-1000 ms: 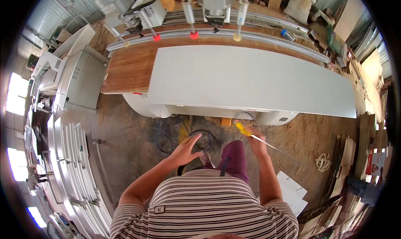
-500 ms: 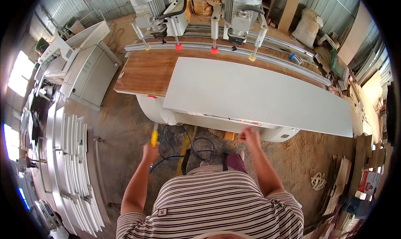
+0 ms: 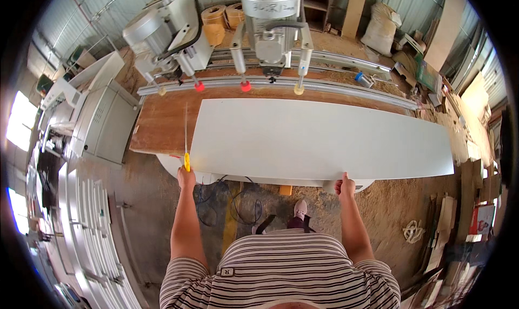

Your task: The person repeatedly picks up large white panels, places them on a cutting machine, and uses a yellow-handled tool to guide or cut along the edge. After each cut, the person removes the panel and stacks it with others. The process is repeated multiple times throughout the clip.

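Observation:
A long white panel lies flat on the brown wooden worktop of a machine. My left hand, at the panel's near left corner, is closed round a yellow-handled tool. A long thin metal shaft runs from its handle, pointing away from me beside the panel's left edge; its exact kind is unclear. At the panel's near edge, toward the right, my right hand has its fingers curled and the thumb over the edge. The undersides of those fingers are hidden.
Two grey motor heads with red and yellow-tipped rods stand behind the panel, above a metal rail. Dark cables lie on the floor near my feet. White strips are stacked at left, boards at right.
Both hands have moved forward to the panel's near edge, the left one raising the yellow-handled tool above the worktop. The right hand has taken hold of the edge. The view has shifted.

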Demonstrator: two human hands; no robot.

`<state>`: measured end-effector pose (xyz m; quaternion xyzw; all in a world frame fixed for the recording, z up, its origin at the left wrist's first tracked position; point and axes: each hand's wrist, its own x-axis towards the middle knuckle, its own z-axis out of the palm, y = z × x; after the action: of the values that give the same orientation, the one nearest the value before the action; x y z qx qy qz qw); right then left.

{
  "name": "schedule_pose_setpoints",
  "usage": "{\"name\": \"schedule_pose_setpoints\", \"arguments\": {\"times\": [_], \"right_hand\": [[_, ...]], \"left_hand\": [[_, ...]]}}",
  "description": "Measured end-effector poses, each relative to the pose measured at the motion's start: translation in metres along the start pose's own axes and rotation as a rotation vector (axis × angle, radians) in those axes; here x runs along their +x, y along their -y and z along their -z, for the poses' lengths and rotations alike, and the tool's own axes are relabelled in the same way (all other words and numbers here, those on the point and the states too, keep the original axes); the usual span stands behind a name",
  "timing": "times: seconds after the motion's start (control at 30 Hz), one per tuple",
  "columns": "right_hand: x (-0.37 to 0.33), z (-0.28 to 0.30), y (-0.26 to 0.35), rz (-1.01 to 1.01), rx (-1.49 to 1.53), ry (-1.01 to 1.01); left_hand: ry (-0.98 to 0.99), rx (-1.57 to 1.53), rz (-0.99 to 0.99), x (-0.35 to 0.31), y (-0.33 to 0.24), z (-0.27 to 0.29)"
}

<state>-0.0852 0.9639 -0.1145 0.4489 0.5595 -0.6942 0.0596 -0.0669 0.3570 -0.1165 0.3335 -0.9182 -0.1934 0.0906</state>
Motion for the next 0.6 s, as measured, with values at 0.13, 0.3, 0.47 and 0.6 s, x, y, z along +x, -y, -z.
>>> {"name": "schedule_pose_setpoints", "arguments": {"times": [0.13,0.3,0.47,0.6], "right_hand": [[0.036,0.025,0.013,0.089,0.059,-0.024],[0.091,0.067,0.053,0.114,-0.028,-0.237],[0.125,0.103,0.080,0.119,-0.082,-0.346],[0.138,0.122,0.103,0.127,-0.005,-0.375]], "left_hand": [[0.023,-0.029,-0.066,-0.025,-0.033,-0.001],[0.052,-0.070,-0.138,-0.072,-0.096,-0.016],[0.076,-0.050,-0.130,-0.107,-0.159,-0.018],[0.024,-0.083,-0.218,-0.110,-0.172,-0.049]]}}
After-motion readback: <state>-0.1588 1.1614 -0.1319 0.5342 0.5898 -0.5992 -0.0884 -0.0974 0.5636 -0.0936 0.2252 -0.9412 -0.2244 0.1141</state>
